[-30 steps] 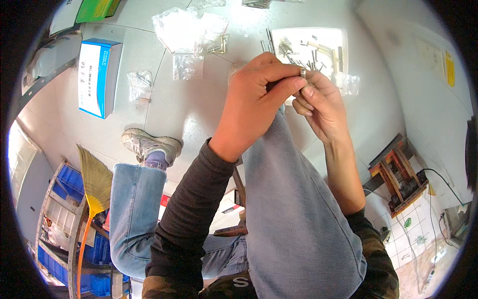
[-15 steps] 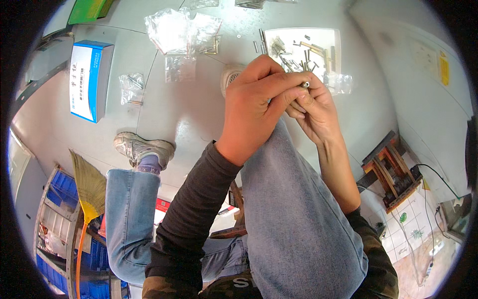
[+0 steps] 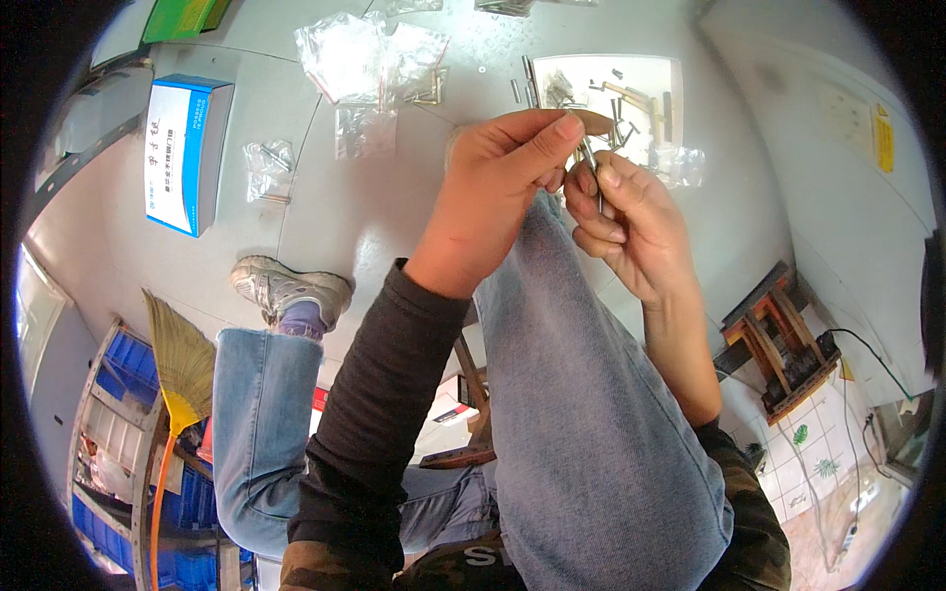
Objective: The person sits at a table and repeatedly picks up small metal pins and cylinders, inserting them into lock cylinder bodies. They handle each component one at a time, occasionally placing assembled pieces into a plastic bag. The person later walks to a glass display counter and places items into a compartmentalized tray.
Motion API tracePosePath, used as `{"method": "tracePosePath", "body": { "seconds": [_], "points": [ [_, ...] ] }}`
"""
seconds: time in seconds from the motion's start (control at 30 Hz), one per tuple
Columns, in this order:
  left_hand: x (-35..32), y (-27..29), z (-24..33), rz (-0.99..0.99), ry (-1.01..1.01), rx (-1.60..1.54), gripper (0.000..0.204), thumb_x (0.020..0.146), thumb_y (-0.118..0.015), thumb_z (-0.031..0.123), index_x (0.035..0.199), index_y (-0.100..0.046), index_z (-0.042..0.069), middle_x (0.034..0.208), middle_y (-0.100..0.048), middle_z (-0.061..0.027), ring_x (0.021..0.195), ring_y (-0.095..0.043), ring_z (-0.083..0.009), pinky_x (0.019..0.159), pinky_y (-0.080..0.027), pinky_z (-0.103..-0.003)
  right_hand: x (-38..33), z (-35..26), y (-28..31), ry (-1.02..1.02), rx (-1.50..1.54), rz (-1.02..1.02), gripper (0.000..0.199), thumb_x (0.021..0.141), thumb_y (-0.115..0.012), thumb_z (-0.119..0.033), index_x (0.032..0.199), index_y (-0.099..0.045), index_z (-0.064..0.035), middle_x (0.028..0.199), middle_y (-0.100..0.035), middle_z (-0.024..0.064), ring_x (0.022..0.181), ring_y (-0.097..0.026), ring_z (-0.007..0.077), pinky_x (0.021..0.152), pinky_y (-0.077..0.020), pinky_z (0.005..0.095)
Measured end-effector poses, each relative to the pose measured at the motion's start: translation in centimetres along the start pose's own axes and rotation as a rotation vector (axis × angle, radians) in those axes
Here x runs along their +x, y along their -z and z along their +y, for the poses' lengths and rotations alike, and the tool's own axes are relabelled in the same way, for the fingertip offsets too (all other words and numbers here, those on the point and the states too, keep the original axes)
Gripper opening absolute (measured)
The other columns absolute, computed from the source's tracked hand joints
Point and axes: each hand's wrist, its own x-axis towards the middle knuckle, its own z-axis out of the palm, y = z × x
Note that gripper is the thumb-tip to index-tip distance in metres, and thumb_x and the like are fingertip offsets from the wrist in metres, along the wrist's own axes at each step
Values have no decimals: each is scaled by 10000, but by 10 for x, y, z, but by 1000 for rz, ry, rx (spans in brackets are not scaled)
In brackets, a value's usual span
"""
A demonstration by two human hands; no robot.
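A slim, shiny metal rod [image 3: 589,153] stands between the fingers of my right hand [image 3: 631,212], which is closed round its lower part. At its upper end my left hand [image 3: 507,163] pinches thumb against forefinger; what lies between them, if anything, is hidden. The two hands almost touch above my raised knee. Just beyond them a shallow white tray [image 3: 676,89] bears several loose metal pins [image 3: 623,126] and longer brass-coloured pieces, partly covered by my left forefinger. More rods [image 3: 529,84] lie by the tray's left edge.
Clear plastic bags [image 3: 345,59] lie on the grey floor, a small one [image 3: 268,169] with metal parts. A blue and white box [image 3: 182,158] stands left. A broom [image 3: 177,364] leans by a rack with blue bins [image 3: 128,364]. A wooden stool [image 3: 774,345] is at right.
My hands have turned and drawn slightly apart, so the rod now shows lengthwise instead of end-on. My left thumb has moved up onto the forefinger. The view has shifted a little.
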Motion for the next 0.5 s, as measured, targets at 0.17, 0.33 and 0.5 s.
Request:
{"method": "tracePosePath", "body": {
  "seconds": [0.17, 0.33, 0.5],
  "points": [
    [0, -4, 0, 25, -61, -8, 213, 870, -549, 149, 934, -619, -42, 636, -441, 47, 616, -363, -44, 598, -311, -185, -1, -2, -4, -28, 90, 31, 210, 897, -517, -208, 832, -493, -9, 736, -476, 40, 475, -284, 18, 411, -247, 155],
    [-1, -10, 3, 137, -85, 73, 158, 827, -610, 134, 826, -631, -22, 660, -494, 32, 617, -396, -46, 571, -315, -191, 0, 3, -7, 95, -39, 98, 161, 875, -556, -157, 824, -513, -10, 693, -484, 23, 479, -301, 17, 417, -247, 162],
    [-3, -12, 6, 176, -135, 205, 115, 767, -668, 95, 819, -641, -5, 675, -523, 24, 631, -436, -48, 559, -351, -194, -1, 6, -6, 181, -183, 153, 118, 844, -598, -106, 830, -516, -21, 642, -480, -12, 490, -319, 11, 415, -238, 176]
  ]
}}
